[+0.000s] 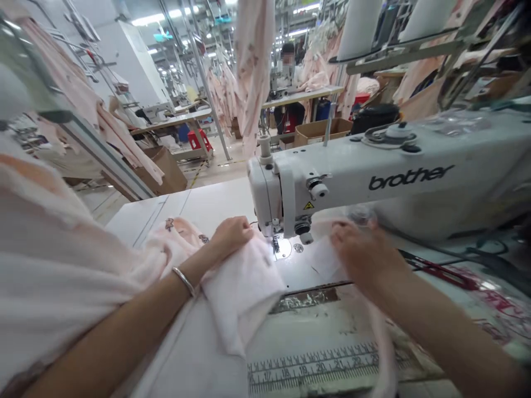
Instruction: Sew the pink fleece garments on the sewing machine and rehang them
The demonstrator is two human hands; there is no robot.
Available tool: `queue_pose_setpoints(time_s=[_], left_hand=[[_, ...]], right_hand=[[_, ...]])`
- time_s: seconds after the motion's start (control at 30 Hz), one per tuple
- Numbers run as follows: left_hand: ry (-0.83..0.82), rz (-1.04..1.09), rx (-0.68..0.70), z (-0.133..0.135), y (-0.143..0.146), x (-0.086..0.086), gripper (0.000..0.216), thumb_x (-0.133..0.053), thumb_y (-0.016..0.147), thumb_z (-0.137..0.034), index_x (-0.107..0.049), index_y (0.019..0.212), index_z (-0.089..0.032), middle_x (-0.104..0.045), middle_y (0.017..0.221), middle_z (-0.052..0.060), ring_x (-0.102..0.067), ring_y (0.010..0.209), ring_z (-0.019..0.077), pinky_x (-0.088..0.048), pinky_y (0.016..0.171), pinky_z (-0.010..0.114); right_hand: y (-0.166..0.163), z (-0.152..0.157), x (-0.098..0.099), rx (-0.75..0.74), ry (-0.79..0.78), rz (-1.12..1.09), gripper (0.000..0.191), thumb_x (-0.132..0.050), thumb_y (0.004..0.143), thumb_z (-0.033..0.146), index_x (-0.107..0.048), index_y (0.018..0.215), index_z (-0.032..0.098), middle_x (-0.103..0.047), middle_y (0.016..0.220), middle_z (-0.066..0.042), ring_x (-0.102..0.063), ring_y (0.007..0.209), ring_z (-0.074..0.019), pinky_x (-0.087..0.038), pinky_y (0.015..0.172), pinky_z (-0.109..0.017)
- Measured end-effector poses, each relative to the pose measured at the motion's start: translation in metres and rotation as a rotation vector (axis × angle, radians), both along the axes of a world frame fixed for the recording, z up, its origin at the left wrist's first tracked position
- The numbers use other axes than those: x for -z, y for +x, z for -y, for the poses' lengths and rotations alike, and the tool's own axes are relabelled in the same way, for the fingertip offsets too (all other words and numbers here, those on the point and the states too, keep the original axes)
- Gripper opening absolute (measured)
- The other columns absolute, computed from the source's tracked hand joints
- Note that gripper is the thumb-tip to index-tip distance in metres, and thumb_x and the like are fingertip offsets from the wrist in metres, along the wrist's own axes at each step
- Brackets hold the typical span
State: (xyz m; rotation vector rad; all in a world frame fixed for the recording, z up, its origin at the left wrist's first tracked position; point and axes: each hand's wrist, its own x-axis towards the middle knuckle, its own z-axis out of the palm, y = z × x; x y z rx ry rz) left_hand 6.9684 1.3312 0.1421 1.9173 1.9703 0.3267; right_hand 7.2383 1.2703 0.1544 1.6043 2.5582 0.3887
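Observation:
My left hand (pixel 230 235) is closed on a fold of pale pink fabric (pixel 240 287), just left of the needle (pixel 274 243) of a white Brother sewing machine (pixel 373 171). A silver bangle (pixel 183 280) circles that wrist. My right hand (pixel 365 255) lies on the right side of the needle, under the machine arm, fingers curled on a thin white piece of fabric (pixel 321 260). It is blurred by motion. The pink fabric trails left over a big heap (pixel 62 265) on my lap side.
A ruler strip (pixel 315 367) is fixed along the table's near edge. Red and dark cables (pixel 448 273) lie at the right. Thread cones (pixel 360 27) stand above the machine. Behind, a seated person (pixel 288 83) works at another table among hanging pink garments (pixel 253 72) and cardboard boxes (pixel 319 131).

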Motion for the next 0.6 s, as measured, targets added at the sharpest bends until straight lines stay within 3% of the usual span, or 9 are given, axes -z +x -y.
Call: queue_pose_setpoints(time_s=[0.07,0.13,0.17,0.23,0.3,0.33,0.43,0.5,0.6], left_hand=[[-0.001,-0.042,-0.089,0.016,-0.026,-0.027,0.022,-0.050,0.077,-0.030,-0.064,0.083,-0.014,-0.066,0.083,0.008,-0.058,0.085,0.0222,-0.044,0.074,0.028],[-0.049,-0.030,-0.121,0.049,-0.046,-0.060,0.031,-0.042,0.083,-0.036,-0.065,0.086,-0.015,-0.067,0.085,0.007,-0.059,0.084,0.0212,-0.045,0.073,0.028],[-0.088,0.023,-0.101,0.071,-0.049,-0.075,0.034,-0.040,0.085,-0.038,-0.066,0.088,-0.016,-0.067,0.088,0.006,-0.060,0.084,0.0200,-0.046,0.072,0.027],[-0.145,0.203,-0.024,0.121,-0.043,-0.097,0.035,-0.040,0.087,-0.039,-0.067,0.100,-0.021,-0.068,0.097,0.002,-0.061,0.089,0.0182,-0.048,0.075,0.024],[-0.132,0.385,0.023,0.169,-0.023,-0.105,0.034,-0.046,0.087,-0.039,-0.063,0.113,-0.024,-0.066,0.108,0.001,-0.059,0.102,0.0180,-0.047,0.087,0.024],[-0.102,0.442,0.017,0.188,-0.012,-0.105,0.034,-0.048,0.087,-0.039,-0.061,0.116,-0.026,-0.065,0.113,0.001,-0.058,0.106,0.0176,-0.045,0.092,0.023],[-0.055,0.529,-0.018,0.220,0.012,-0.098,0.027,-0.050,0.089,-0.035,-0.062,0.112,-0.030,-0.064,0.112,-0.002,-0.056,0.107,0.0149,-0.043,0.093,0.020],[-0.094,0.598,-0.028,0.223,0.018,-0.094,0.020,-0.052,0.089,-0.035,-0.065,0.101,-0.027,-0.065,0.098,-0.003,-0.059,0.093,0.0129,-0.046,0.081,0.018],[-0.138,0.674,-0.063,0.219,0.023,-0.091,0.019,-0.055,0.086,-0.037,-0.064,0.087,-0.020,-0.060,0.079,-0.003,-0.055,0.072,0.0099,-0.043,0.063,0.017]], right_hand=[[0.003,0.003,-0.008,-0.131,0.144,-0.065,0.048,-0.040,0.062,-0.012,-0.065,0.100,0.002,-0.055,0.125,-0.027,-0.054,0.114,-0.0379,-0.031,0.098,-0.071],[-0.010,0.024,-0.010,-0.415,0.285,-0.276,0.049,-0.039,0.066,-0.008,-0.063,0.107,0.002,-0.061,0.117,-0.025,-0.057,0.110,-0.0368,-0.040,0.095,-0.063],[-0.021,0.039,-0.009,-0.547,0.257,-0.423,0.051,-0.038,0.070,-0.006,-0.059,0.116,0.006,-0.062,0.115,-0.020,-0.059,0.106,-0.0318,-0.047,0.093,-0.053],[-0.048,0.072,-0.009,-0.648,0.074,-0.733,0.049,-0.038,0.086,0.005,-0.044,0.134,0.010,-0.062,0.117,-0.014,-0.061,0.101,-0.0216,-0.053,0.085,-0.033],[-0.074,0.098,-0.009,-0.712,-0.043,-0.976,0.045,-0.038,0.096,0.020,-0.036,0.140,0.013,-0.063,0.108,-0.011,-0.062,0.091,-0.0173,-0.054,0.075,-0.025],[-0.083,0.107,-0.010,-0.728,-0.057,-1.080,0.040,-0.039,0.097,0.026,-0.040,0.136,0.015,-0.063,0.099,-0.009,-0.062,0.085,-0.0166,-0.054,0.070,-0.024],[-0.089,0.119,-0.013,-0.585,-0.205,-1.350,0.013,-0.048,0.094,0.029,-0.058,0.094,0.021,-0.058,0.071,0.000,-0.057,0.061,-0.0119,-0.048,0.055,-0.019],[-0.080,0.119,-0.014,-0.332,-0.522,-1.527,0.020,-0.053,0.091,0.031,-0.049,0.074,0.021,-0.052,0.062,0.004,-0.050,0.051,-0.0089,-0.043,0.049,-0.017],[-0.061,0.117,-0.016,-0.060,-0.962,-1.675,0.030,-0.057,0.088,0.043,-0.043,0.070,0.021,-0.050,0.061,0.005,-0.045,0.047,-0.0077,-0.039,0.043,-0.017]])
